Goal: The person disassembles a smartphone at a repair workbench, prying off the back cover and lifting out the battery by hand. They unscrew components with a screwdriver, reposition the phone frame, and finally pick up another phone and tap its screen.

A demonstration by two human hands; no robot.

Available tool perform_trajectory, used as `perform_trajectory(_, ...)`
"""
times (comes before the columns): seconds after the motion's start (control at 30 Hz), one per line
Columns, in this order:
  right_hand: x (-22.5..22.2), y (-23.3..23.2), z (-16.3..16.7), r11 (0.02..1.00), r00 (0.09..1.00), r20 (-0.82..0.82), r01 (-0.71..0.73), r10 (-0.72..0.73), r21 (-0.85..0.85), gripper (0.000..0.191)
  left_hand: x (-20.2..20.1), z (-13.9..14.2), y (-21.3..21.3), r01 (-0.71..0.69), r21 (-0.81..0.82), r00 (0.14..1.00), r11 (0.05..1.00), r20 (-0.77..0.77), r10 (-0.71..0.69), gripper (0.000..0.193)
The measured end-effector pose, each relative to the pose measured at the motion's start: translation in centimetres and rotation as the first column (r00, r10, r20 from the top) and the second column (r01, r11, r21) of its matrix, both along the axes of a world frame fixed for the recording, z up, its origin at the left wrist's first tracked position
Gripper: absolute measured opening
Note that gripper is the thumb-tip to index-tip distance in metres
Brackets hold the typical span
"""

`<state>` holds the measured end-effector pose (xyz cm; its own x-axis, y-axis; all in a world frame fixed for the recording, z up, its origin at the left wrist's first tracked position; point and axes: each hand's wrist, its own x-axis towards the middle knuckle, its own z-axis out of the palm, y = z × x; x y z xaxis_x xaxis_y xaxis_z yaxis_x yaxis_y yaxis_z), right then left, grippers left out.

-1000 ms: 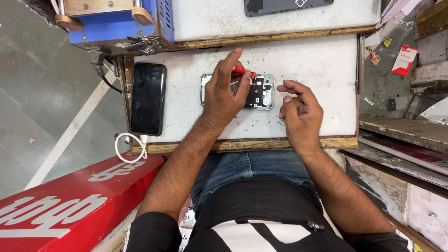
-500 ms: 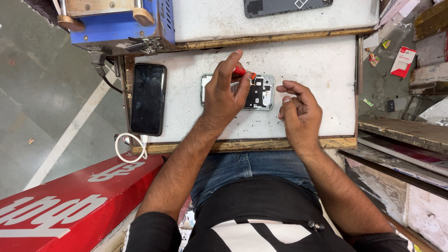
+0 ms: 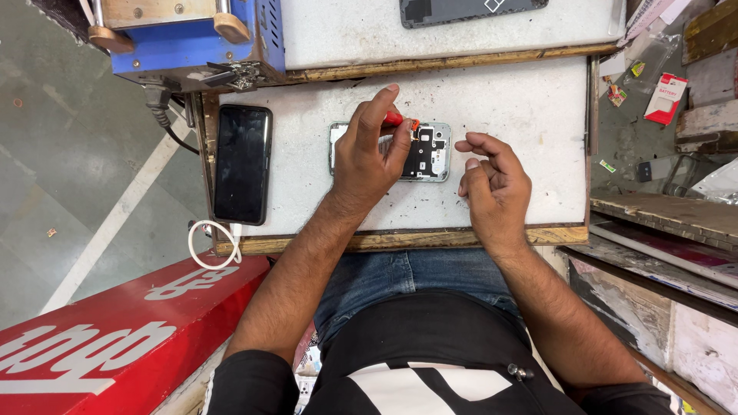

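Mid-frame, the left hand (image 3: 369, 157) pinches a red-handled screwdriver (image 3: 398, 120) over the opened phone (image 3: 427, 154), seemingly working a screw; the right hand (image 3: 496, 184) hovers loosely curled, holding nothing.

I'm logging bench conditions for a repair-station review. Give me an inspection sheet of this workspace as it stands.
Surface: white, scuffed work board with a wooden front edge.
Job's things: opened phone, back off and innards showing, lying flat mid-board; red-handled tool with its tip at the phone's upper part.
Clutter: dark phone lying flat at the board's left; another dark panel on the far board.
Hands: left hand has its grip on the red-handled tool; right hand beside the phone, fingers curled, holding nothing visible.
Cables: white cable looped at the front left corner; black cable from the blue machine.
Surroundings: red sign panel, concrete floor, littered shelves at right.
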<state>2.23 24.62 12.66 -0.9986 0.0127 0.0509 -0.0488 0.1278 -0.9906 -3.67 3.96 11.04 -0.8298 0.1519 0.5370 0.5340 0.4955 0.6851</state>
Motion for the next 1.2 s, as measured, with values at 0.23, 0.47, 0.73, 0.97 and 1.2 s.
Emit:
perform_trajectory(0.23, 0.0, 0.1, 0.1, 1.000, 1.000, 0.002, -0.001, 0.001, -0.018, 0.032, 0.0, -0.2, 0.3, 0.024, -0.013, 1.000, 1.000, -0.002, -0.024, 0.062)
perform_trajectory(0.47, 0.0, 0.1, -0.1, 0.999, 1.000, 0.005, -0.003, 0.003, -0.032, 0.032, 0.0, -0.1, 0.2, 0.011, -0.014, 1.000, 1.000, 0.018, -0.011, 0.062)
perform_trajectory(0.73, -0.1, -0.7, 1.1, 0.993, 0.999, -0.035, -0.011, 0.015, 0.114, 0.033, -0.4, -0.6, -0.2, -0.052, 0.072, 0.984, 0.996, 0.175, 0.038, 0.062)
perform_trajectory(0.97, -1.7, -3.2, 3.2, 0.590, 0.986, -0.014, -0.088, 0.167, 0.803, 0.050, -0.9, -0.2, -0.8, -0.116, 0.266, 0.928, 0.957, 0.372, 0.009, 0.061)
perform_trajectory(1.2, -2.4, -3.8, 3.7, 0.464, 0.979, 0.098, -0.171, 0.177, 0.869, 0.049, -0.8, 0.1, -0.8, -0.158, 0.301, 0.945, 0.940, 0.323, 0.056, 0.059)
